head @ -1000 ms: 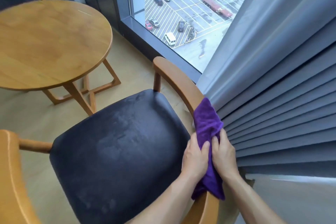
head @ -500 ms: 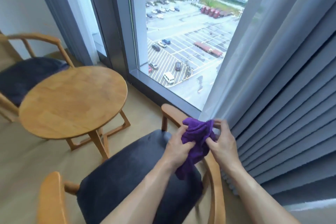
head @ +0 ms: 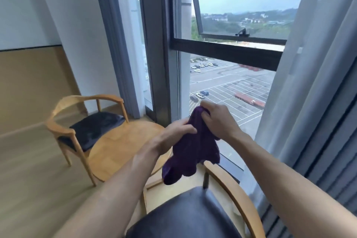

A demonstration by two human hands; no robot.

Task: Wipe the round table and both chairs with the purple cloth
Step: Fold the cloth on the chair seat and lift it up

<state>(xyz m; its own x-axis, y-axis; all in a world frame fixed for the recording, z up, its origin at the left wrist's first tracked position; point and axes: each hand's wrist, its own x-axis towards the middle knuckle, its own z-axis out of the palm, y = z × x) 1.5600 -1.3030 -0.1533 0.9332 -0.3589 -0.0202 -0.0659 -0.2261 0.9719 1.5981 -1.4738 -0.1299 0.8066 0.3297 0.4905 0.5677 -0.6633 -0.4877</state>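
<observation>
- My left hand (head: 174, 134) and right hand (head: 216, 120) both have fingers curled on the crumpled purple microfibre cloth (head: 193, 147), held in the air
- The cloth hangs downward from my fingers, over the round pale-wood worktop (head: 123, 145)
- The far wooden armchair with dark seat (head: 87, 127) lies left of the cloth, nearer my left hand
- The near dark-cushioned chair (head: 193, 214) sits directly below the cloth
</observation>
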